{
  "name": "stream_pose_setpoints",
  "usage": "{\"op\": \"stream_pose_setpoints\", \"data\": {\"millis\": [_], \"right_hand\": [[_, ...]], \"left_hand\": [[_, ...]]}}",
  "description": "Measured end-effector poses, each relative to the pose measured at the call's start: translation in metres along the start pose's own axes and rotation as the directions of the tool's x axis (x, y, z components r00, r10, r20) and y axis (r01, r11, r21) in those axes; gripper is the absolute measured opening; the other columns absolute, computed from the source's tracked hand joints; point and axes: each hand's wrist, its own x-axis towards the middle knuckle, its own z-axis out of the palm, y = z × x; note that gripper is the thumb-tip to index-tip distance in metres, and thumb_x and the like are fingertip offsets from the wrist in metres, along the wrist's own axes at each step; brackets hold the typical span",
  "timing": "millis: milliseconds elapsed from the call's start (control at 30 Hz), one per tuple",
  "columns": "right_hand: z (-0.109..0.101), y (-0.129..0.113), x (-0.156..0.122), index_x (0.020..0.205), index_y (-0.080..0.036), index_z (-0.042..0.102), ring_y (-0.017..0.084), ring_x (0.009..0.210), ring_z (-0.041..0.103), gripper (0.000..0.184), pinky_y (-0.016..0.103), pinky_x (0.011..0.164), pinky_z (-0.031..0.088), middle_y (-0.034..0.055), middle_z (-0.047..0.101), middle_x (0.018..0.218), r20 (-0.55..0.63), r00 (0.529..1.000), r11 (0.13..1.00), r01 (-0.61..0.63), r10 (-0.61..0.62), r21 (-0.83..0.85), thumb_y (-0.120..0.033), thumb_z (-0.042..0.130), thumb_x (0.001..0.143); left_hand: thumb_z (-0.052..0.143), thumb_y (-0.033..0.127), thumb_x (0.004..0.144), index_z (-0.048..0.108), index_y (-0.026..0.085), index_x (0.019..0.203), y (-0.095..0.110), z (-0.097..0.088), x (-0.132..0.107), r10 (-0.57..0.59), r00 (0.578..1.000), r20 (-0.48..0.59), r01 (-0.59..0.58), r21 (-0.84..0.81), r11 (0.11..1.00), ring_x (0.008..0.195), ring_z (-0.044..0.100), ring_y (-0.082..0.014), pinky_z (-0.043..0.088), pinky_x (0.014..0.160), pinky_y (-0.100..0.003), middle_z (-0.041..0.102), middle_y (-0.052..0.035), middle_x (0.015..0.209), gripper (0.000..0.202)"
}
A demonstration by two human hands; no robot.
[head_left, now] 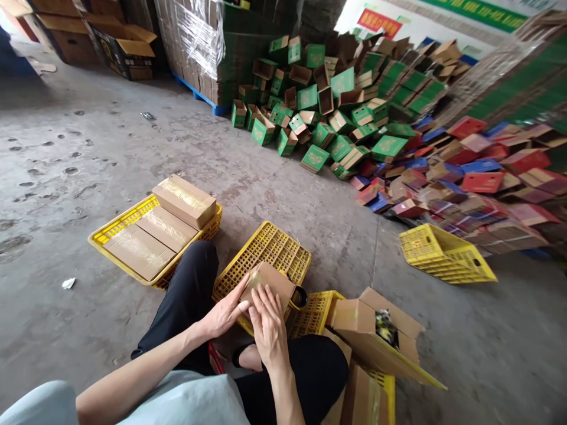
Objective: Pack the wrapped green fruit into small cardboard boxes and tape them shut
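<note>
A small cardboard box [271,280] with clear tape across its top lies on an upturned yellow crate [277,242] between my knees. My left hand [225,314] rests against the box's left edge, fingers stretched out. Flat on its top and near side lies my right hand [268,326], fingers extended. Touching or close to the box's right side is a dark ring-shaped object [299,297], perhaps a tape roll, partly hidden by the box. To my right, an open cardboard box [376,333] holds a plastic-wrapped item [387,328] of dark and yellow-green colour.
At left, a yellow crate [98,237] holds three taped boxes [183,200]. Another yellow crate [390,396] with boxes stands at right, and an empty one [447,255] lies tilted beyond. Heaps of green cartons [315,158] and red-blue cartons [482,182] cover the floor behind.
</note>
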Motion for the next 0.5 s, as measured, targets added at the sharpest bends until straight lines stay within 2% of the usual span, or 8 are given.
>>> {"op": "stream_pose_setpoints", "data": {"millis": [67,133,300,400,500], "right_hand": [[0.0,0.004,-0.016,0.156,-0.027,0.05,0.028,0.146,0.053,0.047,0.054,0.118,0.049,0.0079,0.06,0.152,-0.05,0.999,1.0,-0.02,0.02,-0.009,-0.035,0.045,0.11],[-0.001,0.01,-0.034,0.154,-0.025,0.053,0.028,0.143,0.055,0.046,0.051,0.116,0.051,0.0079,0.062,0.15,-0.131,0.989,0.997,-0.072,0.07,-0.012,-0.032,0.043,0.111],[-0.001,0.018,-0.063,0.146,-0.019,0.063,0.026,0.133,0.065,0.043,0.041,0.109,0.058,0.0119,0.066,0.145,-0.301,0.922,0.969,-0.244,0.242,0.033,-0.032,0.042,0.111],[0.008,0.012,-0.061,0.145,-0.015,0.063,0.027,0.131,0.067,0.044,0.039,0.105,0.059,0.0148,0.065,0.146,-0.346,0.894,0.957,-0.285,0.285,0.052,-0.034,0.044,0.111],[0.014,0.009,-0.06,0.143,-0.012,0.064,0.028,0.129,0.068,0.045,0.038,0.103,0.059,0.0165,0.064,0.147,-0.406,0.861,0.948,-0.314,0.305,0.048,-0.036,0.047,0.11]], "left_hand": [[0.038,0.058,0.107,0.024,0.029,0.168,0.003,-0.001,0.0,0.009,1.0,0.002,-0.009,0.03,1.0,0.161,0.022,-0.0249,0.022,0.132,-0.048,0.023,-0.0045,0.174,0.069],[0.037,0.057,0.108,0.033,0.03,0.165,0.008,-0.002,0.001,0.014,1.0,0.015,-0.015,0.069,0.998,0.16,0.024,-0.0251,0.025,0.131,-0.047,0.025,-0.0038,0.173,0.064],[0.037,0.058,0.108,0.047,0.03,0.159,0.023,-0.005,0.007,0.016,0.999,0.041,-0.021,0.108,0.994,0.157,0.034,-0.0265,0.032,0.129,-0.046,0.036,-0.0036,0.17,0.06],[0.039,0.063,0.106,0.055,0.028,0.154,0.025,-0.007,0.012,0.021,0.998,0.061,-0.023,0.032,0.999,0.159,0.028,-0.0297,0.026,0.131,-0.049,0.035,-0.0042,0.17,0.062],[0.037,0.068,0.104,0.046,0.027,0.16,0.015,-0.008,0.018,-0.054,0.999,0.004,0.054,-0.135,0.989,0.158,0.031,-0.0308,0.028,0.129,-0.052,0.034,-0.0066,0.17,0.07]]}}
